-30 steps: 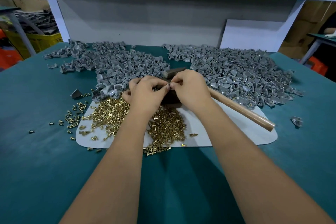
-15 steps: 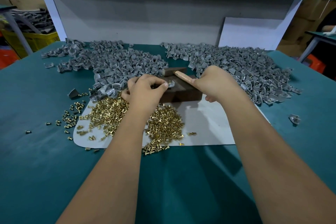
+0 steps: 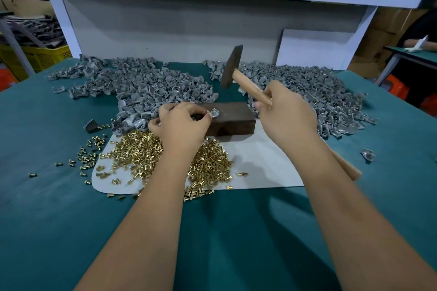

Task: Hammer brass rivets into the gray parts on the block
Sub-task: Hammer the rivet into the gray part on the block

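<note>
A dark wooden block [image 3: 233, 118] lies on a white mat [image 3: 262, 165] in the middle of the green table. My left hand [image 3: 182, 123] pinches a gray part [image 3: 214, 113] with a brass rivet standing in it on the block's left end. My right hand [image 3: 287, 113] grips the wooden handle of a hammer [image 3: 233, 66], whose dark head is raised above and behind the block. Loose brass rivets [image 3: 134, 156] are heaped on the mat under my left forearm.
Two large heaps of gray parts [image 3: 146, 85] [image 3: 314, 92] flank the block at the back. Stray rivets [image 3: 87, 151] and a single gray part [image 3: 367, 155] lie on the green cloth. A white board [image 3: 314, 47] leans against the back panel below a shelf.
My right hand left the part, took the hammer's handle and lifted the head from the block to well above it. My left hand stayed pinching the part.
</note>
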